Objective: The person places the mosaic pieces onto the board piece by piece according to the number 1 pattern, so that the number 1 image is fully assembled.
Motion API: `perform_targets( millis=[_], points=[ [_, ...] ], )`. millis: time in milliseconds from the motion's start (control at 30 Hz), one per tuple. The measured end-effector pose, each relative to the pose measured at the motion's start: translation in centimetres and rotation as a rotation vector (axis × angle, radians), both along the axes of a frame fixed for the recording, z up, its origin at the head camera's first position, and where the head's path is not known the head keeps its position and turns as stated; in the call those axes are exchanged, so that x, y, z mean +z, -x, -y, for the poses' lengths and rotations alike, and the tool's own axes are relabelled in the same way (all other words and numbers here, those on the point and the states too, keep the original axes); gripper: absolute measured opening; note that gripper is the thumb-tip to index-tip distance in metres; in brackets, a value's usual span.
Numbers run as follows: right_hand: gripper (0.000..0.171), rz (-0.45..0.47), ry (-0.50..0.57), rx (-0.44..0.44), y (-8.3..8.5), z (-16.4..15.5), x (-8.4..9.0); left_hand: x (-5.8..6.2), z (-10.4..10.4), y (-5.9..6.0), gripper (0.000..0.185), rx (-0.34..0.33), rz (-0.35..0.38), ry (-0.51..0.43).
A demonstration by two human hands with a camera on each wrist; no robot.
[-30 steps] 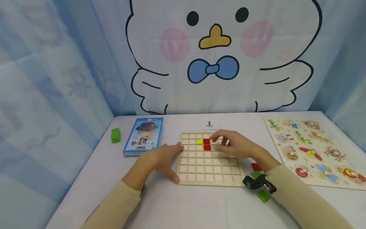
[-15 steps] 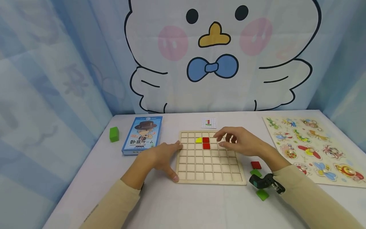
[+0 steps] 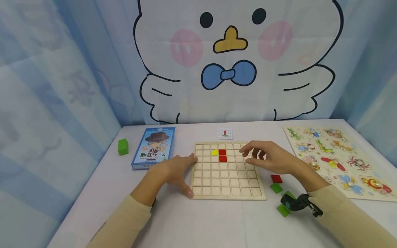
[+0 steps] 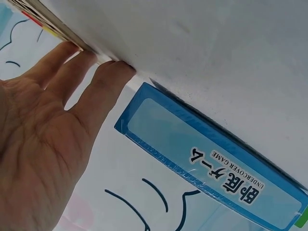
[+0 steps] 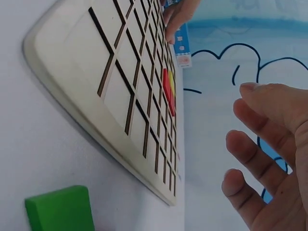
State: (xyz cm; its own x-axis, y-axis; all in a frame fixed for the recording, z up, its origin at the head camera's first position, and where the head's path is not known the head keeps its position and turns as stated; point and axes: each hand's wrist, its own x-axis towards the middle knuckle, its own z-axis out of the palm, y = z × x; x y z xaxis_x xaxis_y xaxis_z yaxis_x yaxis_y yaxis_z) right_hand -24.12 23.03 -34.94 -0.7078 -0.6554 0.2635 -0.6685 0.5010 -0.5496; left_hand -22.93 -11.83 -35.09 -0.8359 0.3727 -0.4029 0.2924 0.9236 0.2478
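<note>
Right hand (image 3: 270,157) shifted rightward, grip loose, seemingly empty, left hand (image 3: 173,173) spread against pale gridded board (image 3: 225,174)

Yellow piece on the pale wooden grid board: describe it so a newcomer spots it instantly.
In the head view, find the pale wooden grid board at the middle of the white table. In its second row from the far edge, a small yellow piece sits just left of the farther of two red square tiles. Among those three pieces, only it is yellow.
</note>
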Motion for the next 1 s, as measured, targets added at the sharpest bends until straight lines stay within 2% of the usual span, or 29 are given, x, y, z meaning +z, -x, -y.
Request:
perform_targets(
  millis=[433, 600, 1000],
  points=[
    [0.031, -0.012, -0.017, -0.053, -1.0, -2.3, 0.6, -0.1, 0.1, 0.0, 0.125, -0.001, 0.007, -0.029],
    [0.034, -0.033, -0.034, -0.085, -1.3, -3.2, 0.5, -0.1, 0.2, 0.0, 0.125, 0.001, 0.003, -0.025],
    [0.033, -0.050, -0.012, -0.079, -2.2, -5.1, -0.5, -0.1, 0.3, 0.0, 0.123, -0.008, 0.003, -0.022]
  ],
)
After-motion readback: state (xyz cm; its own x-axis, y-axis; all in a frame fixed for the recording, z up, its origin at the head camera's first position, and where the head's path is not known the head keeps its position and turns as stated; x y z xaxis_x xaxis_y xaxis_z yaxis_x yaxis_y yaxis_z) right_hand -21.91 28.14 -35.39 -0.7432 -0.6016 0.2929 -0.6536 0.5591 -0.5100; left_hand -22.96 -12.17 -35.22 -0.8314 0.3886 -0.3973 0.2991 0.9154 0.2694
